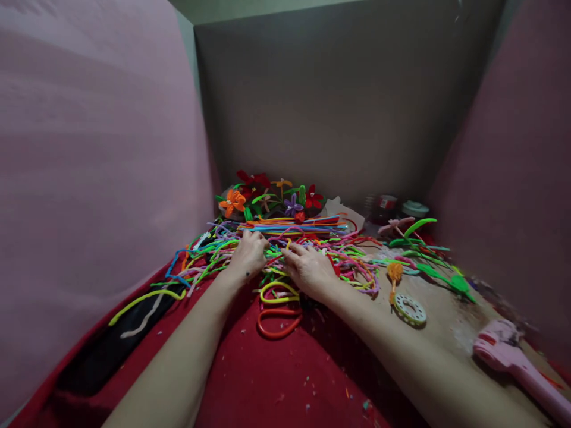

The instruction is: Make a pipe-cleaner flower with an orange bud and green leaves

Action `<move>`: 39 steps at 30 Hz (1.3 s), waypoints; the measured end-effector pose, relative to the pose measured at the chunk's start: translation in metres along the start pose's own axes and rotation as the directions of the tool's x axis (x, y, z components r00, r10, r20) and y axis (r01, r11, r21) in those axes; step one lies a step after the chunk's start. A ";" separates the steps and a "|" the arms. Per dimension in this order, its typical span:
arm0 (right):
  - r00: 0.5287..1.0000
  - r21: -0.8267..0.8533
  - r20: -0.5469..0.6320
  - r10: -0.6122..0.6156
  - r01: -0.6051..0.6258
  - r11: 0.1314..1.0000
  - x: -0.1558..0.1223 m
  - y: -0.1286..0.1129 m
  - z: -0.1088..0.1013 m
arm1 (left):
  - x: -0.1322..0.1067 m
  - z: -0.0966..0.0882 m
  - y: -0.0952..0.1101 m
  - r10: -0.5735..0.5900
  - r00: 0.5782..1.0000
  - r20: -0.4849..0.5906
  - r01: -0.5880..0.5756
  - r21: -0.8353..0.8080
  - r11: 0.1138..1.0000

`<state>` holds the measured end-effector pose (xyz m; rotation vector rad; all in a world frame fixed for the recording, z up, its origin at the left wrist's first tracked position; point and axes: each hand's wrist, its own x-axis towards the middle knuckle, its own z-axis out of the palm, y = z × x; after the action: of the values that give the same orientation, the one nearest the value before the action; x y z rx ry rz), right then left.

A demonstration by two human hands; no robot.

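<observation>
A tangled heap of colourful pipe cleaners point(357, 267) lies in front of me, with both hands in it. On its left side is my left hand point(250, 252), fingers curled down among the stems; whatever they grip is hidden. From the right reaches my right hand point(312, 270), its fingers bent and slightly apart, touching the heap near a short yellow piece. Just below the hands lie a yellow loop point(279, 292) and a red loop point(279, 325) of pipe cleaner. Behind the hands a bundle of straight pipe cleaners point(294, 227) lies crosswise.
Finished pipe-cleaner flowers point(232, 203) stand at the back left. On the right are an orange rose point(395, 271), a round holed disc point(410, 310), green leaf stems point(461, 286) and a pink glue gun point(513, 353). Scraps dot the red cloth point(263, 386). Walls enclose three sides.
</observation>
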<state>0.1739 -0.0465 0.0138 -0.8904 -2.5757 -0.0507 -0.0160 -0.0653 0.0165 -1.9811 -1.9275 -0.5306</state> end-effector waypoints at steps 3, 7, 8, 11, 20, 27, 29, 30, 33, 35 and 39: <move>0.999 -0.052 -0.003 0.033 -0.033 0.998 0.000 0.000 0.003 | -0.001 0.001 0.002 0.015 1.000 -0.015 -0.015 0.034 0.999; 0.999 -0.052 -0.007 0.046 -0.046 0.998 -0.002 0.002 0.006 | -0.001 -0.012 -0.001 -0.040 0.994 -0.104 0.049 0.078 0.996; 0.999 -0.049 -0.008 0.044 -0.044 0.998 -0.003 0.002 0.007 | -0.001 -0.016 -0.003 -0.064 0.988 -0.141 0.076 0.085 0.993; 0.999 -0.061 -0.007 0.038 -0.038 0.997 -0.006 0.002 0.007 | -0.001 -0.027 -0.007 -0.141 0.936 -0.322 0.162 0.038 0.986; 0.999 -0.100 0.041 0.034 -0.030 0.995 -0.009 0.002 0.012 | 0.006 -0.056 -0.012 -0.618 0.557 -0.555 -0.045 -0.763 0.644; 0.997 -0.053 -0.071 0.028 -0.032 0.998 0.000 -0.012 -0.013 | 0.007 -0.060 0.006 -0.624 0.671 -0.400 -0.141 -0.895 0.422; 0.993 0.023 -0.118 0.014 -0.011 1.000 0.011 -0.018 -0.016 | 0.006 -0.060 0.011 -0.619 0.687 -0.381 -0.147 -0.907 0.395; 0.995 0.066 -0.104 -0.003 0.010 0.998 0.017 -0.021 -0.013 | 0.006 -0.060 0.013 -0.619 0.689 -0.377 -0.150 -0.910 0.387; 0.998 0.105 0.005 -0.066 0.065 0.992 0.030 -0.027 0.005 | 0.006 -0.061 0.010 -0.644 0.655 -0.396 -0.177 -0.908 0.379; 0.993 0.087 0.078 -0.093 0.086 0.992 0.032 -0.028 0.020 | 0.007 -0.064 0.003 -0.680 0.587 -0.439 -0.235 -0.896 0.376; 0.987 0.099 0.097 -0.129 0.119 0.988 0.026 -0.026 0.037 | 0.001 -0.084 -0.020 -0.746 0.409 -0.526 -0.361 -0.844 0.397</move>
<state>0.1258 -0.0459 -0.0068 -0.7152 -2.7025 0.0807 -0.0389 -0.1040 0.0903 -1.0312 -1.0838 -2.6133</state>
